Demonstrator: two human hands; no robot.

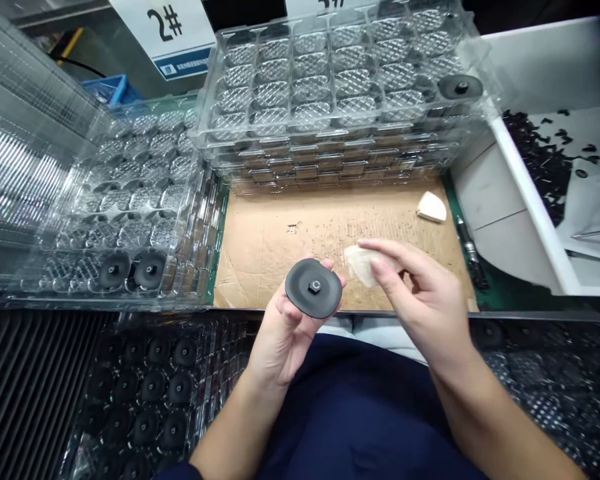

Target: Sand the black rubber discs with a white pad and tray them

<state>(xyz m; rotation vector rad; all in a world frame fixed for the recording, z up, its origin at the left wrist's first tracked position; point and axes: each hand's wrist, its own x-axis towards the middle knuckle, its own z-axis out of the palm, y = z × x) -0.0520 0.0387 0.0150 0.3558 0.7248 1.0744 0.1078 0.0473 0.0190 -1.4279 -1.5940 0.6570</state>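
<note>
The left hand grips a black disc by its lower edge, its flat face and small centre nut turned up toward the camera, above the near edge of a cardboard sheet on the worktop. Just beside it, the right hand pinches a pale, crumpled piece, possibly a cloth or wipe; the blur leaves that unsure. A second pale piece lies further back on the cardboard. A stack of clear trays stands behind, one disc in its right corner, and a clear tray to the left holds two discs.
</note>
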